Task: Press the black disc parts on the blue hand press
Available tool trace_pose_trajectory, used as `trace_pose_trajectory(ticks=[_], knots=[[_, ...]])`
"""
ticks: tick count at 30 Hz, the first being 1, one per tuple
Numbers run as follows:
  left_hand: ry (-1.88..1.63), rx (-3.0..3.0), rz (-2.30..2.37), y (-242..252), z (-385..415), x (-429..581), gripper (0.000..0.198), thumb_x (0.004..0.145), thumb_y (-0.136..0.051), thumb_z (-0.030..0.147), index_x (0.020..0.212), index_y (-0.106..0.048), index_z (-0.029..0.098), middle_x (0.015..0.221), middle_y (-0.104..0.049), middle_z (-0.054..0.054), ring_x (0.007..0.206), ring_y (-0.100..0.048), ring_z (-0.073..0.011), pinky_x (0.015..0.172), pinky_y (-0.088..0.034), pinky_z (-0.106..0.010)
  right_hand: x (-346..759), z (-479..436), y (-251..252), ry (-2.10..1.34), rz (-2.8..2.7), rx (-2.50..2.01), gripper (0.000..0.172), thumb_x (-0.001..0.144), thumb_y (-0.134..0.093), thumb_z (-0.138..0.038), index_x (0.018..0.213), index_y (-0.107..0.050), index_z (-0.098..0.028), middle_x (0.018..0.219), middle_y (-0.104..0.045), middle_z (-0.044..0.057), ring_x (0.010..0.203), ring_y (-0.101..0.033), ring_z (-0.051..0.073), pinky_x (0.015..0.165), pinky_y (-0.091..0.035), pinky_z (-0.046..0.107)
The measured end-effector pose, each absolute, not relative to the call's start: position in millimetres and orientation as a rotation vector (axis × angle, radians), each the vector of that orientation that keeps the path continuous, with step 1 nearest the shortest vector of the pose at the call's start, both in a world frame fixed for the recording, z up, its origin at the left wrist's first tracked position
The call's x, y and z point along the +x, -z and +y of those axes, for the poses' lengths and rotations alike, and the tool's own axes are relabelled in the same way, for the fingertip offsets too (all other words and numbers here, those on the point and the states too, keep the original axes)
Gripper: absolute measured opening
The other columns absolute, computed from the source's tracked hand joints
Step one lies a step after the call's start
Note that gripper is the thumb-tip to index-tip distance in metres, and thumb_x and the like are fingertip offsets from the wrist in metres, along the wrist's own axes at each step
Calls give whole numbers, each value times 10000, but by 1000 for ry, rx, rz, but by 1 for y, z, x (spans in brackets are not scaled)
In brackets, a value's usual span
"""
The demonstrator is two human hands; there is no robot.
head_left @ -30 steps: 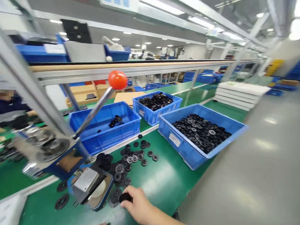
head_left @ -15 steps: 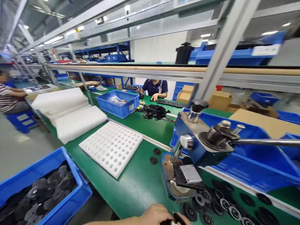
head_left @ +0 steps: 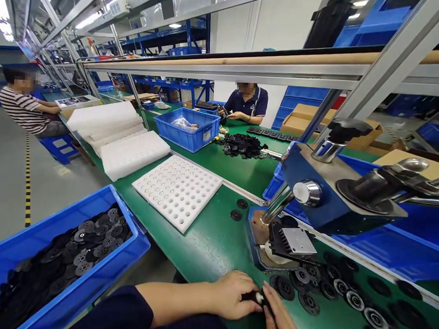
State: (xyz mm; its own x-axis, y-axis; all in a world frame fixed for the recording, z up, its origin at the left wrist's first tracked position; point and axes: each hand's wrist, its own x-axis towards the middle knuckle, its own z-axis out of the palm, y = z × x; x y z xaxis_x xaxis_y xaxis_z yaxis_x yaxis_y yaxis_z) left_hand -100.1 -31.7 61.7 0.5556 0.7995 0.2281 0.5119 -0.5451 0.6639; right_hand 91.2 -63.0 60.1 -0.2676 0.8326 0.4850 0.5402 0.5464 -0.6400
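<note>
My left hand is closed round a small black disc with a pale centre at the near edge of the green bench. My right hand comes up from the bottom edge, its fingers pressed together against the same disc. Just beyond them, more black discs lie scattered on the bench. The blue hand press stands behind the discs, its metal plate over the base.
A blue bin of black discs sits at the near left. A white foam tray with holes, stacked foam sheets and another blue bin lie further back. A person in stripes and one in dark blue sit further off.
The view has swung from the bench's right side to its left. My left hand has come into view, and both hands now meet on one black disc.
</note>
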Motion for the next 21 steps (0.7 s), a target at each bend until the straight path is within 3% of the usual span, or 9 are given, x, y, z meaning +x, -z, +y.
trace_pose_trajectory(ticks=[5, 12, 21], knots=[[-714, 2282, 1044, -64, -31, -101, 262, 873, -664, 408, 882, -669, 146, 736, -697, -79, 740, -686, -221, 744, -538, -306, 97, -54, -60, -484, -2056, -1124, 419, 970, -489, -372, 1367, -596, -292, 1327, -655, 42, 1182, -661, 235, 937, -607, 317], [-679, 2281, 1033, -69, -33, -103, 288, 874, -662, 428, 975, -682, 160, 794, -721, -81, 760, -685, -212, 768, -522, -304, 100, -59, -53, -520, -1981, -1233, 385, 978, -464, -466, 1253, -670, -293, 1152, -739, 53, 988, -736, 229, 805, -642, 301], [-686, 2319, 1031, -69, -33, -103, 261, 893, -630, 410, 918, -657, 151, 751, -693, -71, 729, -664, -207, 742, -511, -298, 101, -55, -53, -440, -2038, -1166, 395, 980, -476, -432, 1314, -634, -290, 1235, -705, 50, 1074, -709, 228, 870, -622, 310]])
